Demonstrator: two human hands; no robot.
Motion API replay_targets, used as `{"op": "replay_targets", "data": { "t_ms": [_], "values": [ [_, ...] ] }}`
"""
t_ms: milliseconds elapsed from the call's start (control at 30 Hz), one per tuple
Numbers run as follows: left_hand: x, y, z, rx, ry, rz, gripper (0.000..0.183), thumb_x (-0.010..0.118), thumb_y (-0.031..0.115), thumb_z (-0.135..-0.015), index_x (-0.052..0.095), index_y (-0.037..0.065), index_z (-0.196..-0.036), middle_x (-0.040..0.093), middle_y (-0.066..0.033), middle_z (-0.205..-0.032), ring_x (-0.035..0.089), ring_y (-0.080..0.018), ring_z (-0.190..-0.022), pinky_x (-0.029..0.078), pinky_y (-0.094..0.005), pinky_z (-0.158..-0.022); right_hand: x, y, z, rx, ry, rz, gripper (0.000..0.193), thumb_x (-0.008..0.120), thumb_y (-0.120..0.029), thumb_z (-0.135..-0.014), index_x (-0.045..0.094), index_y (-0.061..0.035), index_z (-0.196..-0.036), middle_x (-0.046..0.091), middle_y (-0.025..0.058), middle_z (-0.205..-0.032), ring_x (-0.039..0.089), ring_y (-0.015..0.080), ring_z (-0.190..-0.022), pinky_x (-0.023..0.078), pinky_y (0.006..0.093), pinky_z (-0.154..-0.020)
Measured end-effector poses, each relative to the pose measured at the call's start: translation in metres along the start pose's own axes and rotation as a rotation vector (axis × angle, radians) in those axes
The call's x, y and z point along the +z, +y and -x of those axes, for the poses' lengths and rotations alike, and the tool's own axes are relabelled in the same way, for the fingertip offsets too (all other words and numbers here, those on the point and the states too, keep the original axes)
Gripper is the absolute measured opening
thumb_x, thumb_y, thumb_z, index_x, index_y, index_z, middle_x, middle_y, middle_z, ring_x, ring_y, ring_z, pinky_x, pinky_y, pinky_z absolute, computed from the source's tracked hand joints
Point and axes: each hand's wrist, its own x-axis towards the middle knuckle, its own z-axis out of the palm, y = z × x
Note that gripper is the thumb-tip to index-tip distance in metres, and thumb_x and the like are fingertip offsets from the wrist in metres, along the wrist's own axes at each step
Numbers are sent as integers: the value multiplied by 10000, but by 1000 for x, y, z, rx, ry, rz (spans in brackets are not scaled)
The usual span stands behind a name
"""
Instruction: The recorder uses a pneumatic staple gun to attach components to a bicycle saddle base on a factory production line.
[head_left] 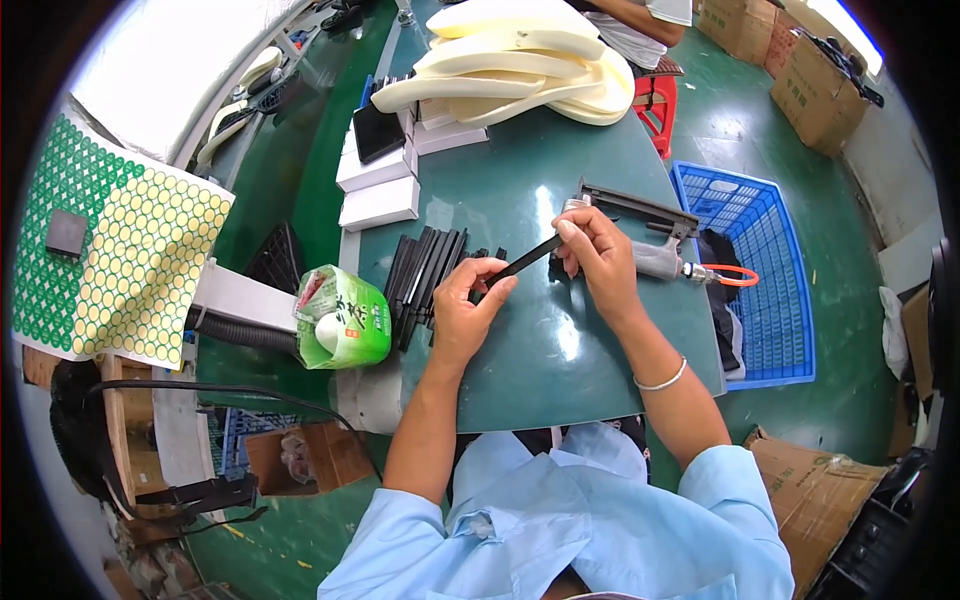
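A thin black strip [530,259] is held slantwise above the green table, one end in each hand. My left hand [468,305] pinches its lower end, and my right hand [598,255] grips the upper end between thumb and fingers. Beside my left hand lies a pile of similar black strips [422,280], side by side on the table. Just past my right hand rests a pneumatic staple gun [655,258] with a long dark magazine and an orange ring at its air fitting. A few small black pieces partly show behind my hands.
Cream curved foam pieces [520,60] are stacked at the table's far end, near white boxes [380,203] and a black phone-like slab [378,133]. A green plastic container [345,318] stands left. Right of the table is a blue crate [765,290]. Another person [640,25] sits beyond.
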Motion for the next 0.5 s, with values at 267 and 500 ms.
{"op": "replay_targets", "data": {
  "t_ms": [267,500],
  "values": [
    [5,-6,0,-74,130,130,195,694,129,-820,634,14,-967,629,-26,-809,545,-75,-687,444,-210,-639,-26,-8,-17,107,20,34,153,558,-180,-916,599,-33,-928,551,-8,-678,487,39,-547,383,172,-492],
    [0,-12,-1,-166,176,226,199,654,182,-872,632,5,-961,621,2,-806,543,-46,-709,440,-191,-662,-51,-11,-23,204,19,293,141,554,-182,-915,603,-52,-939,553,-26,-693,467,24,-551,361,164,-489]
  ]
}}
